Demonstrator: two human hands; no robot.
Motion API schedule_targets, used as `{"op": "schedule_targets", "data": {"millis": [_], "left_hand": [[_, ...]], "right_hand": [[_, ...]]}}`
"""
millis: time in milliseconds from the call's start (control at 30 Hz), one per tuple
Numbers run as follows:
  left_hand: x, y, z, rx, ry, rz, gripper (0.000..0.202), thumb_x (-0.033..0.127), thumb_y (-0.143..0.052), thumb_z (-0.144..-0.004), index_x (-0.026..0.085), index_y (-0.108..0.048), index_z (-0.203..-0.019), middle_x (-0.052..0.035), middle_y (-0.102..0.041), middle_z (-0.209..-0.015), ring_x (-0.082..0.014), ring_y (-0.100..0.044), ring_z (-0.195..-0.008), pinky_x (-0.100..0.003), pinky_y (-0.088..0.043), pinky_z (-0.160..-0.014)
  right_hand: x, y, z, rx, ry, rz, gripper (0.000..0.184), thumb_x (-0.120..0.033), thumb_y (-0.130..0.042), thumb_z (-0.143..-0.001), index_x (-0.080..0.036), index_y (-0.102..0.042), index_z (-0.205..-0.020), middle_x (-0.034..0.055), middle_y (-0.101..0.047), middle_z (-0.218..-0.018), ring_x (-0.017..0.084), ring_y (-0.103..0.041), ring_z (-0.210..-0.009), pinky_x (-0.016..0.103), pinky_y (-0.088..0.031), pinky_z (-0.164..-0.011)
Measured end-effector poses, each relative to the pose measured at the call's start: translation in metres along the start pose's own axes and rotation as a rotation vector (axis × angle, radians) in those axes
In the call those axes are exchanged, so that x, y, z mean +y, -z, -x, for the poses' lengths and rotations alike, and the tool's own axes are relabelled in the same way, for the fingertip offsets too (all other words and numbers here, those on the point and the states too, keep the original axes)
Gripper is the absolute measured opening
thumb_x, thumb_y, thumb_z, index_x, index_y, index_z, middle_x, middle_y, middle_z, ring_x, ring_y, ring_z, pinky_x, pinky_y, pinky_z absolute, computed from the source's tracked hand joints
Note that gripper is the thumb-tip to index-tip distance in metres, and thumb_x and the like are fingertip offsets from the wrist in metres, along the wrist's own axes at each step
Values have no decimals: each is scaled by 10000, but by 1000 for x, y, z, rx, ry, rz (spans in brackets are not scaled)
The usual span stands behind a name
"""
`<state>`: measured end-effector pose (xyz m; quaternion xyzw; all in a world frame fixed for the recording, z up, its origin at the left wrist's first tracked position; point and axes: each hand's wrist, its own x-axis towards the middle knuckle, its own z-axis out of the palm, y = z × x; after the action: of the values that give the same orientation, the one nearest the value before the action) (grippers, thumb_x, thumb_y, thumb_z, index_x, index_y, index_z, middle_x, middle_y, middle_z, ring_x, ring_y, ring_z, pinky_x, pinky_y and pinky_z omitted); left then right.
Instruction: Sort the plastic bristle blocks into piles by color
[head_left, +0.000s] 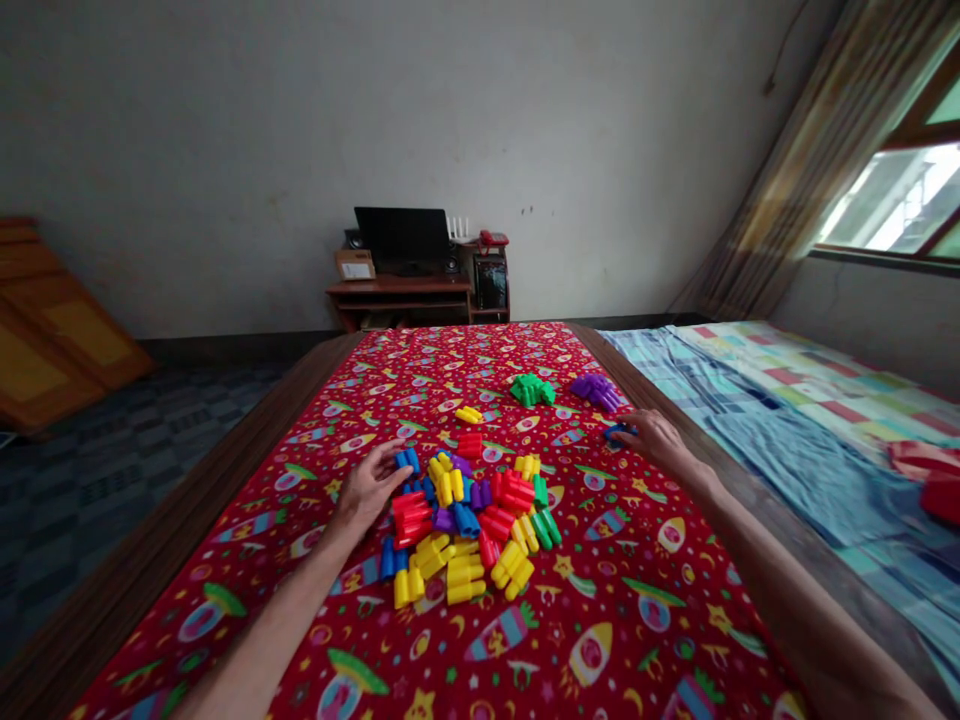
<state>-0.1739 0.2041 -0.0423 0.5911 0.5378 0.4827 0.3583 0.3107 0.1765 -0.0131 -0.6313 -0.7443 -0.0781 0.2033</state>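
Note:
A mixed heap of toy plastic blocks (450, 487), shaped like paired tubes in yellow, red, blue, purple and green, lies on a red patterned cloth (555, 640). At the heap's left edge, my left hand (370, 487) pinches a blue block (407, 460) between thumb and fingers. Farther right, my right hand (654, 438) has its fingertips closed on another blue block (621, 432), low over the cloth and partly hidden by the fingers. Just beyond that hand sits a pile of purple blocks (596, 391), with a pile of green blocks (532, 390) to its left.
A lone yellow block (469, 415) and a red block (470, 445) lie behind the heap. The cloth covers a table with dark wooden edges (300, 385). To the right is a bed with a checked cover (750, 420); a desk with a monitor (401, 238) stands by the wall.

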Motion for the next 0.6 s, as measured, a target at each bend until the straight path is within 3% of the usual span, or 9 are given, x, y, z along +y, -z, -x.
{"op": "schedule_targets", "data": {"millis": [133, 267, 333, 467, 533, 600], "left_hand": [[11, 1, 4, 65, 54, 91, 685, 526, -759, -565, 156, -603, -1120, -78, -731, -898, -257, -704, -826, -376, -570, -758], [26, -1, 9, 103, 8, 53, 691, 578, -720, -620, 155, -593, -1151, -96, -744, -935, -273, -711, -871, -370, -577, -753], [37, -5, 15, 61, -58, -3, 702, 590, -694, -657, 161, -567, -1197, -102, -746, -964, -277, -712, -903, -373, -579, -770], [59, -17, 33, -72, -241, -230, 703, 575, -670, -717, 205, -510, -1293, -68, -754, -948, -271, -715, -925, -380, -575, -813], [65, -23, 42, -138, -303, -295, 686, 575, -638, -752, 226, -486, -1322, -59, -753, -970, -261, -716, -935, -370, -577, -815], [67, -28, 47, -188, -332, -318, 638, 568, -600, -786, 238, -486, -1320, -54, -752, -984, -250, -720, -923, -356, -582, -797]], "right_hand": [[-13, 9, 2, 74, -30, 75, 345, -449, -518, -899, -168, -717, -879, 131, -684, -817, 250, -621, -804, 348, -465, -727], [-75, 17, -5, 258, 217, -209, 318, -391, -462, -947, -168, -688, -981, 110, -691, -858, 205, -625, -813, 336, -471, -779], [-122, 20, -11, 239, 353, -384, 291, -355, -457, -960, -169, -667, -1038, 90, -695, -842, 181, -630, -785, 305, -473, -748], [-208, 16, -19, 7, 534, -585, 314, -310, -492, -953, -154, -576, -1212, 99, -696, -955, 162, -639, -805, 252, -456, -698], [-233, 10, -21, -89, 616, -596, 288, -258, -512, -939, -141, -578, -1193, 89, -697, -908, 151, -626, -755, 230, -430, -650], [-240, 6, -22, -139, 642, -586, 219, -207, -525, -919, -129, -615, -1103, 68, -690, -818, 131, -595, -673, 214, -394, -596]]}}
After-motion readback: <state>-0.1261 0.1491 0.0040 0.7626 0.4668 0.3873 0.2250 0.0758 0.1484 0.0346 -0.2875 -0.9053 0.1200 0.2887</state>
